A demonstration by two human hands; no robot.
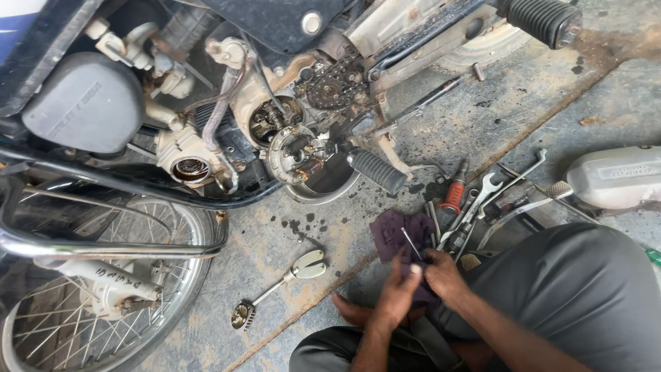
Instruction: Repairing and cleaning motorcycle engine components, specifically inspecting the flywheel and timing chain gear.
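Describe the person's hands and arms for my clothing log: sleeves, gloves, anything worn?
Both the left hand and right hand are bare, with no gloves, rings or watch visible. The forearms are uncovered, with no sleeves in view. The hands look smudged with grease.

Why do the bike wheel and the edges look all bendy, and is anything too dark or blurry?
Head view: the wide lens curves the spoked wheel and frame edges. Daylight is soft, with no hard shadows and mild shine on the chrome guard. The upper left corner is dark. The left hand and right hand, holding a thin metal rod, look slightly blurred.
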